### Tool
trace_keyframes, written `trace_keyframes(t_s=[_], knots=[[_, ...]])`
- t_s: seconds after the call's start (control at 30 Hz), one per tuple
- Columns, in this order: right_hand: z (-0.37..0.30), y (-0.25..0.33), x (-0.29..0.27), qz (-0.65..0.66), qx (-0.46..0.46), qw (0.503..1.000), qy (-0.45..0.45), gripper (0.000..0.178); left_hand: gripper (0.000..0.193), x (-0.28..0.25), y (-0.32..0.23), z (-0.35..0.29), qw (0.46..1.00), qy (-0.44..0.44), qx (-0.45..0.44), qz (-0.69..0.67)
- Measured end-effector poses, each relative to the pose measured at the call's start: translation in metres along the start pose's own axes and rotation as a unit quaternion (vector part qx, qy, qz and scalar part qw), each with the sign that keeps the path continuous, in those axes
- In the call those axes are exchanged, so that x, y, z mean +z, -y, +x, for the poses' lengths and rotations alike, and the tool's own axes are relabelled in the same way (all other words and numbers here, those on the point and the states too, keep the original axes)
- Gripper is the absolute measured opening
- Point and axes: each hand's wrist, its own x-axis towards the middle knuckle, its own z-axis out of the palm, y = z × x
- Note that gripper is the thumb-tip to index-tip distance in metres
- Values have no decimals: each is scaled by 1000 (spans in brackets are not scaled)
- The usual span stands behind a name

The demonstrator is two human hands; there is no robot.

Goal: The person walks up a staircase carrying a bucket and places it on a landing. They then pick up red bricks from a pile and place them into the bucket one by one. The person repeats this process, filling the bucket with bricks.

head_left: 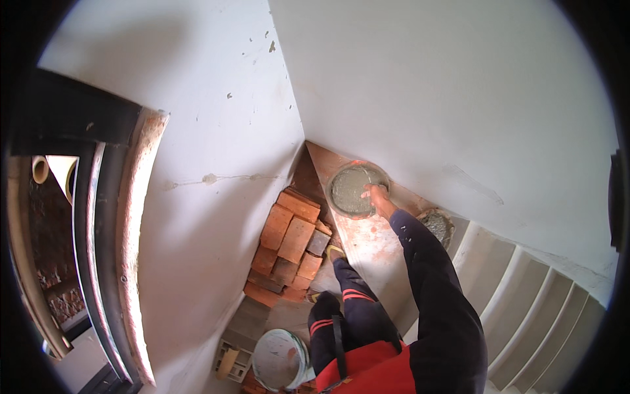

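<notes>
A round basin [341,207] with wet grey mortar [351,187] in it rests on the dusty landing, close to the corner of two white walls. My right hand [378,199] reaches down to its right side. The fingers curl over the rim and reach above the mortar, closed on the basin's edge. Part of the grip is hidden by the back of the hand. Just right of my forearm, partly covered by it, sits a second container [436,226] with a rough grey mix inside. My left hand is out of sight.
Stacked orange bricks [295,240] lie left of my feet, against the wall. A whitish bucket [281,360] stands near my legs, next to a pale slotted block [233,361]. Steps [518,299] run along the right. A dark-framed opening [85,217] is at far left.
</notes>
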Motion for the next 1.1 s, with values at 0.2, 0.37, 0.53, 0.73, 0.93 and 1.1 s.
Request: trace_keyframes(t_s=[0.2, 0.37, 0.53, 0.73, 0.93, 1.1], knots=[[21, 6, 37, 125, 18, 992, 2, 42, 38, 11, 13, -18, 999, -9, -36, 0], [49, -35, 11, 53, -21, 997, -49, 42, 39, 6, 15, -15, 999, 10, -46, 12], [-16, -58, -32, -254, -174, 949, -71, 38, 39, 5, 34, -4, 999, 18, -46, -11], [-93, -201, -114, -342, -145, 918, -138, 28, 40, -9, 38, 29, 999, 35, -33, -2], [-98, -332, -195, -383, -45, 890, -243, 32, 41, -31, 28, 48, 999, 33, -20, 25], [-53, -316, -231, -175, 8, 916, -361, 47, 42, -34, 18, 52, 999, 7, -8, 37]])
